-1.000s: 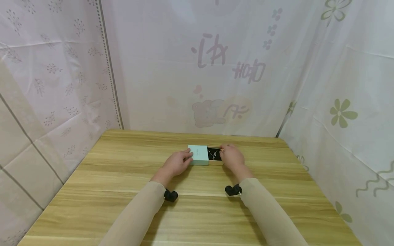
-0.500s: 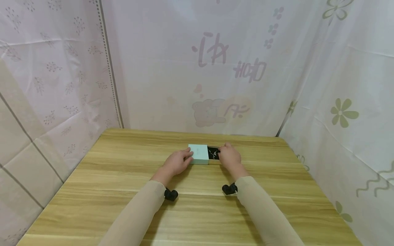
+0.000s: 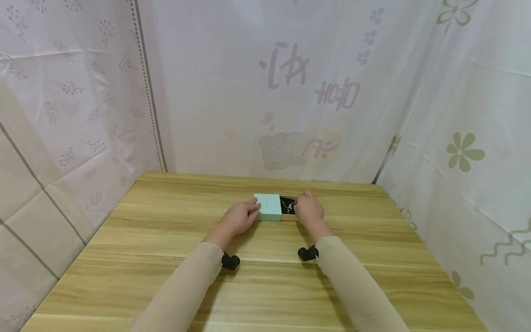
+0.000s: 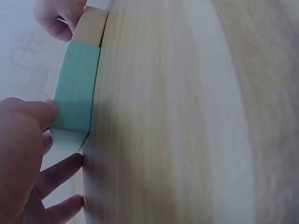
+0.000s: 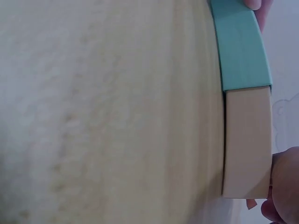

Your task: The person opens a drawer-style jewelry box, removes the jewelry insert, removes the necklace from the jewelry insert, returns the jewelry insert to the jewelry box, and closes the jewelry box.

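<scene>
A mint-green jewelry box sleeve (image 3: 267,207) lies flat near the table's far edge. Out of its right side extends a tan drawer (image 5: 247,142), with a black pad (image 3: 285,205) inside bearing a silvery necklace (image 3: 289,207). My left hand (image 3: 238,218) grips the sleeve's left end, thumb along its near side in the left wrist view. Curled over the drawer's right end is my right hand (image 3: 309,211); its fingertips are mostly hidden, and their exact hold on the drawer or pad is unclear. A small brown ribbon tab (image 5: 251,204) pokes out at the drawer's end.
The wood-grain table (image 3: 257,295) spreads around the box. Patterned pale curtains (image 3: 215,92) hang behind it and at both sides. A black wrist camera (image 3: 230,262) shows below the left hand, another black camera (image 3: 308,253) below the right.
My right hand has shifted slightly left, its fingers now further over the drawer's right end and covering more of the black pad. The left hand and the sleeve stay in place.
</scene>
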The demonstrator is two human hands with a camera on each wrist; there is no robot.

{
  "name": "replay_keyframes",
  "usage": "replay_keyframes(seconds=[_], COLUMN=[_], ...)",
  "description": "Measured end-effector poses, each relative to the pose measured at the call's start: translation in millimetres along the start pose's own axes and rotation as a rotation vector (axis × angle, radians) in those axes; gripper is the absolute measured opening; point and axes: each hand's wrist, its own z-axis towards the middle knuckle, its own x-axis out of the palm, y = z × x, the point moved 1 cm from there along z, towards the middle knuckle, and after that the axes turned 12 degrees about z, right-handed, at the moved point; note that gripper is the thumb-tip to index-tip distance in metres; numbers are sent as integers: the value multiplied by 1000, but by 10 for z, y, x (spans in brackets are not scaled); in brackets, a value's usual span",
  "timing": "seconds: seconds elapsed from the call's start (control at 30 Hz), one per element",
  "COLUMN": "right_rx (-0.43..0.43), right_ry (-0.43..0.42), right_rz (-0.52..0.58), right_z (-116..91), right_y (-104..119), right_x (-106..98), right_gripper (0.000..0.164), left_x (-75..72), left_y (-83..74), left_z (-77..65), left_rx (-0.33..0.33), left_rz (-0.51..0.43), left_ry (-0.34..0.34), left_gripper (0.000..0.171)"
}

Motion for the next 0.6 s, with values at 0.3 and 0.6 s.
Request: replay_keyframes(seconds=[0.3,0.6], right_rx=[9,1], right_ry=[6,-32], right_rz=[91,138], right_z=[31,0], right_y=[7,-6], right_x=[-66,-97], right_gripper=[18,18], left_x=[-7,-23], left_y=[-6,-31], left_z=[-3,-27], left_rx=[1,-1], left_rz=[-2,-8], left_ry=[-2,4], left_gripper=[46,46])
